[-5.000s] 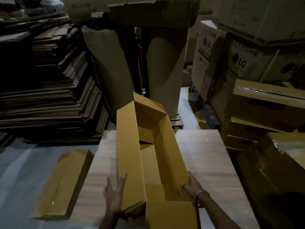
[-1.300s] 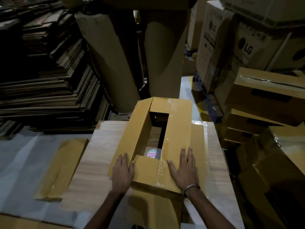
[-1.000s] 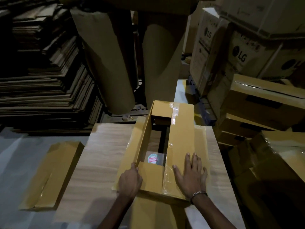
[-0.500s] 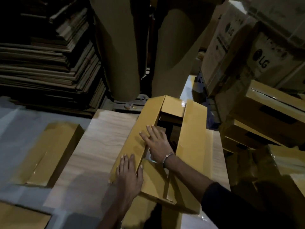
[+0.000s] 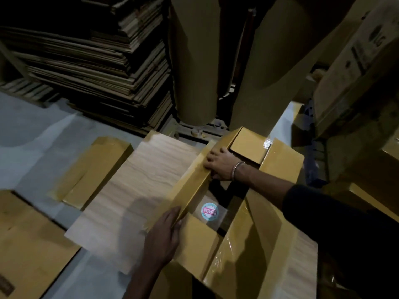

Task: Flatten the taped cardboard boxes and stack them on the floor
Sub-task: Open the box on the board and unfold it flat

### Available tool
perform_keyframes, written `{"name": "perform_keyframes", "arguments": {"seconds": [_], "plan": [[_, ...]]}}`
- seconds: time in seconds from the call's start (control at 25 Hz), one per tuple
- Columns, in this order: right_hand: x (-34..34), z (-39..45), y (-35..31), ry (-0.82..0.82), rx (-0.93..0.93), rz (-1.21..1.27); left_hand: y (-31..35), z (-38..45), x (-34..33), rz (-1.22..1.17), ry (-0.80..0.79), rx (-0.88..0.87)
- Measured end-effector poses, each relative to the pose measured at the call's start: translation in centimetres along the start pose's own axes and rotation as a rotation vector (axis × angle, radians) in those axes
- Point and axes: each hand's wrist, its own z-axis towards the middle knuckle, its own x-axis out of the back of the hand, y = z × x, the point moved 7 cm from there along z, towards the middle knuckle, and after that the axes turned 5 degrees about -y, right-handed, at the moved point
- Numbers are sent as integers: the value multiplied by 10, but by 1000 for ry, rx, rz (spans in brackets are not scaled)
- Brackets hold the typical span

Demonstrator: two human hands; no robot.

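Nearby, left hand [image 5: 165,235] flat on and right hand [image 5: 220,166] gripping the box [image 5: 278,169], flattened box [image 5: 92,171] beside the table [image 5: 138,190].

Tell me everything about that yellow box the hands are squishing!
The yellow box is brown-yellow cardboard, long, with shiny clear tape along its flaps. It lies half-collapsed on the wooden table, open in the middle, where a round pink-and-blue sticker shows. The right hand grips the far part of its left wall; the left hand presses the near end of that wall.
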Motion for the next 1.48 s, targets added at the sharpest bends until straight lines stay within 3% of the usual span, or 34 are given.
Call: {"name": "perform_keyframes", "arguments": {"seconds": [0.24, 0.4, 0.52, 0.6, 0.72, 0.88, 0.96, 1.04, 1.16, 1.28, 1.48], "plan": [[-9, 5, 107, -225, -352, 98, 3, -1, 0, -50, 5, 61], [-12, 11, 102, -201, -446, 111, 5, -1, -1, -28, -18, 44], [-8, 7, 84, -230, -511, 291, 7, -1, -2, 63, -8, 40], [3, -19, 57, -138, -572, 451, 16, -2, -2, 234, 39, 51], [3, -97, 3, 41, -832, 651, 53, -9, -7, 356, 28, -41], [-31, -176, -91, -76, -1062, 760, 108, -37, -36, 307, -208, -295], [-31, -197, -115, -3, -1132, 866, 114, -42, -47, 241, -275, -324], [-18, -222, -117, 154, -1216, 1019, 115, -45, -44, 114, -262, -336], [2, -274, -109, 407, -1367, 1142, 136, -54, -38, 36, -366, -467], [9, -328, -107, 490, -1455, 1151, 163, -71, -53, 51, -532, -592], [-11, -413, -131, 513, -1586, 1239, 184, -99, -94, -5, -650, -566]]}}
